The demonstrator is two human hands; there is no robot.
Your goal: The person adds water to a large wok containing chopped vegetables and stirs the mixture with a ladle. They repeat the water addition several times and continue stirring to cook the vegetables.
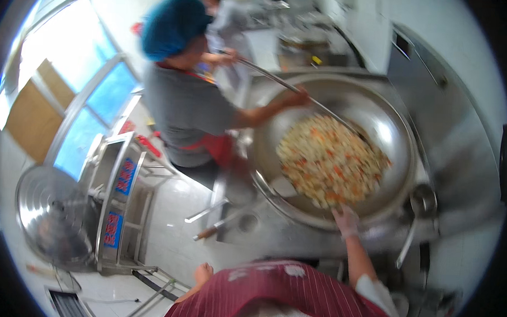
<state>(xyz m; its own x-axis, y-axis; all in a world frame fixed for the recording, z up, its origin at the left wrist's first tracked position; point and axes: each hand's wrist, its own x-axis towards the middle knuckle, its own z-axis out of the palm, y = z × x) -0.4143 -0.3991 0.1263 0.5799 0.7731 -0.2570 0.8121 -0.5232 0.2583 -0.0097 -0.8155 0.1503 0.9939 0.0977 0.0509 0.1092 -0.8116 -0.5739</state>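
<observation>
My right hand (pixel 346 221), in a clear disposable glove, reaches over the near rim of a large metal wok (pixel 380 121). Its fingertips are at the near edge of diced food (pixel 333 161) in pale and orange pieces. Blur hides whether the fingers touch or pinch any of it. My left hand (pixel 204 273) is bare and low at my side, beside my dark red striped apron (pixel 270 285), away from the wok; its fingers look curled, and their inside is hidden. A white, shallow object (pixel 284 187) lies inside the wok at its left wall.
Left of the wok, a co-worker in a blue hair cover (pixel 174 28) works a long-handled tool (pixel 277 79) in the food. A ladle (pixel 423 202) rests at right. A wooden-handled tool (pixel 209 233) juts from the counter. A metal rack (pixel 122 196) and large round lid (pixel 54 214) stand left.
</observation>
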